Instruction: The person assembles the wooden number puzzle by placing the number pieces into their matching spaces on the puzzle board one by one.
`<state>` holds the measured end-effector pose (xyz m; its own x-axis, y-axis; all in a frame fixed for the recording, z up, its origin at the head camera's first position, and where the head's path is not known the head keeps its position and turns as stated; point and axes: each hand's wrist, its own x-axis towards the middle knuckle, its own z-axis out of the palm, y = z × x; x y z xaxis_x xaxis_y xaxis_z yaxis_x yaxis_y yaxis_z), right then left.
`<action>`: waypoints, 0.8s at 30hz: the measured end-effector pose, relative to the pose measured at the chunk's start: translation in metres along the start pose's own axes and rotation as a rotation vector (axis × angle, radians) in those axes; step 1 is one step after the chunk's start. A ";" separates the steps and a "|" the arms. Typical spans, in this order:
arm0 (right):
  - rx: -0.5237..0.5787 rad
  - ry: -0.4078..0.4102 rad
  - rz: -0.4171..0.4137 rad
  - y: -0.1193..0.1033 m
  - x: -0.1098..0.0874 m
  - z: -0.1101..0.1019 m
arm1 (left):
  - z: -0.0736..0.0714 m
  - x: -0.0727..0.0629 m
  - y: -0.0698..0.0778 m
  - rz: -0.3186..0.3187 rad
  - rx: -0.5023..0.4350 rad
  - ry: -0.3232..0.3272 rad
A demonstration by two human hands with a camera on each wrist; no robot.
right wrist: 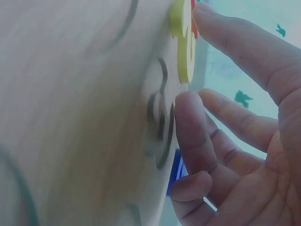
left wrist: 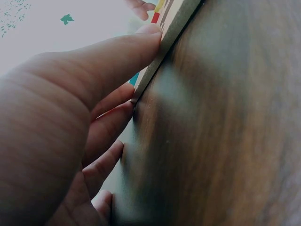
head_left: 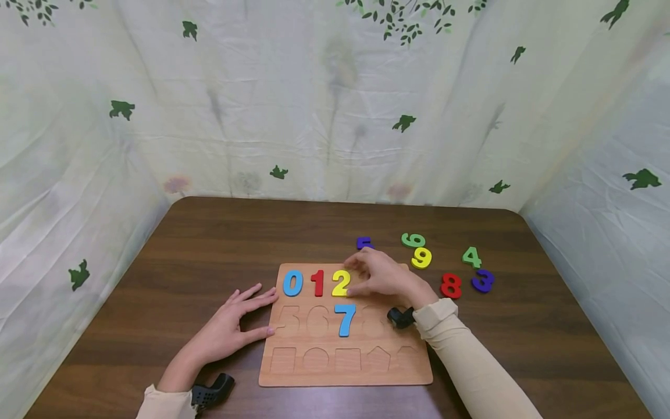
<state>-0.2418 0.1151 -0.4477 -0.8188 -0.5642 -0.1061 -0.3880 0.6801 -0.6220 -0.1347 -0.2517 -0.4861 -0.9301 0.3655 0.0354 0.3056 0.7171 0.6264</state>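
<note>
A wooden number board (head_left: 309,372) lies flat on the table, with a blue 0 (head_left: 287,283), red 1 (head_left: 317,283) and yellow 2 (head_left: 341,283) along its top row and a blue 7 (head_left: 345,320) in the row below. My right hand (head_left: 389,276) hovers over the upper part, its thumb and fingertips close beside the 2, spread rather than pinching. In the right wrist view, the yellow 2 (right wrist: 186,52) sits near those fingertips; contact is hard to tell. My left hand (head_left: 230,329) rests with extended fingers and thumb against the board's left edge.
Loose numbers lie beyond and right of the board: a purple 5 (head_left: 363,242) partly hidden by my right hand, green 6 (head_left: 413,240), yellow 9 (head_left: 421,258), green 4 (head_left: 472,257), red 8 (head_left: 451,286) and purple 3 (head_left: 483,281). A curtain (head_left: 314,116) hangs behind the table.
</note>
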 end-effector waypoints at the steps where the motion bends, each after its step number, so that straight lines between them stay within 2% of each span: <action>1: 0.002 0.003 0.009 0.001 -0.002 -0.002 | 0.000 0.000 0.000 -0.002 -0.001 0.000; 7: -0.003 0.041 0.067 0.010 -0.011 -0.013 | 0.001 0.000 0.000 -0.002 -0.007 -0.001; 15: -0.021 0.093 0.085 0.034 -0.027 -0.033 | 0.000 0.000 -0.002 0.004 -0.004 0.005; 24: -0.009 0.167 0.130 0.063 -0.056 -0.057 | 0.001 0.000 -0.002 0.009 -0.004 0.007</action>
<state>-0.2444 0.2164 -0.4364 -0.9206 -0.3867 -0.0544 -0.2779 0.7468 -0.6042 -0.1350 -0.2525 -0.4876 -0.9289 0.3675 0.0467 0.3130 0.7112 0.6295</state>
